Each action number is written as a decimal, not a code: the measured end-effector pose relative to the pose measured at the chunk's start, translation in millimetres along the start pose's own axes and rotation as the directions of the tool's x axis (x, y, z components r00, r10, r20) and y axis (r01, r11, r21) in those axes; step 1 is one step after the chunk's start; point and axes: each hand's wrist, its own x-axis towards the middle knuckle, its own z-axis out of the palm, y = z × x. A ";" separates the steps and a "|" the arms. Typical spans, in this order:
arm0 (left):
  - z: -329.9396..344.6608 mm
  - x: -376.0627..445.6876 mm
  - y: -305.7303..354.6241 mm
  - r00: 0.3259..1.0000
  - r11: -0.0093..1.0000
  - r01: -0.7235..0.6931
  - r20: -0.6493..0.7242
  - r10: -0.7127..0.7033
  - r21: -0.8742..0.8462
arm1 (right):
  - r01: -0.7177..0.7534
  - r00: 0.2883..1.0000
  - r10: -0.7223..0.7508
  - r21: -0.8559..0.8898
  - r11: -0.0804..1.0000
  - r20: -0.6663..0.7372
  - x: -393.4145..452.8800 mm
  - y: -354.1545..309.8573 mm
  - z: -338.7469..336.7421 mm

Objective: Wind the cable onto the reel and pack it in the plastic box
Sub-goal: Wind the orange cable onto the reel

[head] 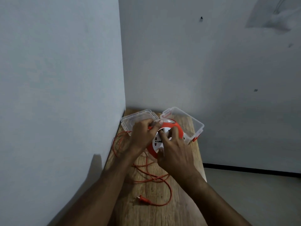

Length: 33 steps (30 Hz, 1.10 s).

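We see the orange-and-white cable reel (164, 136) held just above the narrow wooden table (184, 201), our left hand (143, 136) pinching the orange cable (156, 178) at the reel's rim, our right hand (174, 154) gripping the reel face with curled fingers. Loose cable loops and the plug (144, 200) lie nearer us. The open clear plastic box (193, 121) and its lid (136, 119) sit behind in the grey wall corner (122, 62); no writing is legible, and bare floor (252, 193) lies right.

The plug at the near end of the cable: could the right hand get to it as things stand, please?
Probably yes. The plug lies bare on the wooden table, nothing over it, but the right hand grips the reel and must release it first.
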 end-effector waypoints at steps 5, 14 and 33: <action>2.1 -0.9 0.3 0.999 0.999 -0.044 0.012 0.043 0.033 | -0.005 0.999 0.010 0.141 0.990 -0.038 9.1 12.7 10.1; 5.0 -7.0 2.7 0.988 0.983 -0.096 -0.102 0.113 0.156 | -0.475 0.687 0.709 0.835 0.277 0.156 15.9 -16.5 17.8; 6.1 9.2 -3.5 0.993 0.999 -0.049 -0.108 0.047 -0.014 | -0.140 0.979 0.153 0.100 0.985 -0.138 6.7 -6.8 4.6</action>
